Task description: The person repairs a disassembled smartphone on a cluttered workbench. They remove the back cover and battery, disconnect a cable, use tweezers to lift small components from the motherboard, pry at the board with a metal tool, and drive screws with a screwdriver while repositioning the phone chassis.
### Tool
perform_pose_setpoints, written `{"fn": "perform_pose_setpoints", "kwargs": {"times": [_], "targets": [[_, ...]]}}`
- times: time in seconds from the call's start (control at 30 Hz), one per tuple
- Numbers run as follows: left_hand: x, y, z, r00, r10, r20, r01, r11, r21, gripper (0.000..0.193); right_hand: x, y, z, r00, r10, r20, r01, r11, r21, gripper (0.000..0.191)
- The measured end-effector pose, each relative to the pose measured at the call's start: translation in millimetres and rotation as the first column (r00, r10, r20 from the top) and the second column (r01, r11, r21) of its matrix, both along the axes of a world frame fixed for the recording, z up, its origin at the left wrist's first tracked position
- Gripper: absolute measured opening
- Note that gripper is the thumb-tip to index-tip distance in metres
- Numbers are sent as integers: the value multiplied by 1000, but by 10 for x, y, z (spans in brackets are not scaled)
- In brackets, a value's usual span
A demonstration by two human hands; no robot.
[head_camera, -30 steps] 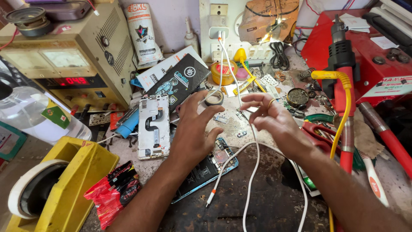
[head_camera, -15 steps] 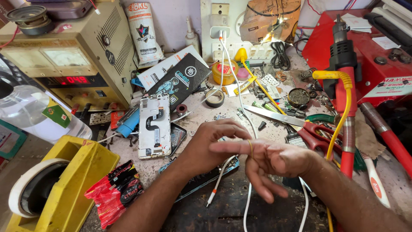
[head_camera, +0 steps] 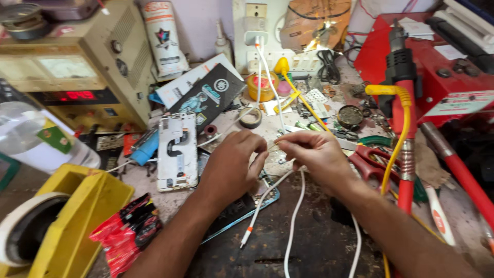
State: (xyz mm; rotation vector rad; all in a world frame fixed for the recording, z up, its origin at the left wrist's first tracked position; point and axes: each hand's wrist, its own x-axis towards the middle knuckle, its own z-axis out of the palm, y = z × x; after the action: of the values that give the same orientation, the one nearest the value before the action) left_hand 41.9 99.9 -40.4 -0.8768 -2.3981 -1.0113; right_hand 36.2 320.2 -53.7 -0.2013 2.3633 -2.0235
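Both hands mid-bench: left hand (head_camera: 231, 164) and right hand (head_camera: 316, 154) pinching thin white cable (head_camera: 293, 216) between fingertips; cable trailing toward near edge.

Two bare forearms, left hand (head_camera: 231, 164) and right hand (head_camera: 319, 154), no sleeves, rings or gloves.

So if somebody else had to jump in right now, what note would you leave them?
Left hand and right hand meet over the bench, pinching a thin white cable between their fingertips. Its free ends trail down toward the near edge. An opened phone lies left of the hands, red scissors to the right. What the fingers have done to the cable cannot be seen.
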Motion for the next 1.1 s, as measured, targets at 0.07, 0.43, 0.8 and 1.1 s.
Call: {"fn": "perform_pose_setpoints", "kwargs": {"times": [0.07,0.43,0.8,1.1], "targets": [[21,41,-56,998,-59,22,59,998,-8,13,78,-32,33,979,27,-200,41,945,325,18],[-50,-171,187,904,94,416,42,951,-306,51,119,59,276,814,177,-553,195,814,547,34],[-131,-206,11,993,5,-118,-17,995,-97,54,207,105,395,670,406,-622,182,722,667,15],[-51,-138,72,995,-41,86,60,970,-235,26,389,628,1099,970,-240,-24,155,542,826,33]]}}
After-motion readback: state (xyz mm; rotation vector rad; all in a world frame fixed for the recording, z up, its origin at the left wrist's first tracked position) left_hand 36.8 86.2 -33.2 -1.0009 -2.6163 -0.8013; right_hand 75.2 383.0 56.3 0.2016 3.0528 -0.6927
